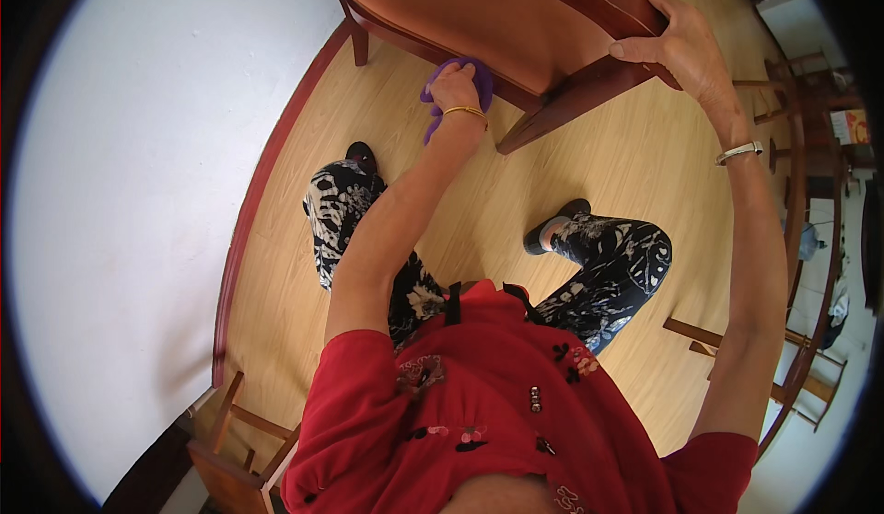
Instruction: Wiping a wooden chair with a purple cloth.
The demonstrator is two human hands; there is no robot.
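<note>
A chair with a reddish-brown wooden frame (573,100) and an orange-brown padded panel (476,17) stands before me at the top of the view. My left hand (456,89) holds a bunched purple cloth (485,85) against the lower wooden rail, below the panel. My right hand (680,48) grips the frame at its upper right corner, the thumb on the near side and the fingers partly hidden behind the wood. One chair leg reaches the floor between my two hands.
A white wall (138,169) with a red baseboard (242,238) runs along the left. A wooden stool (228,462) is at the lower left. More wooden furniture (794,238) stands at the right. My feet rest on the wood-look floor (469,203).
</note>
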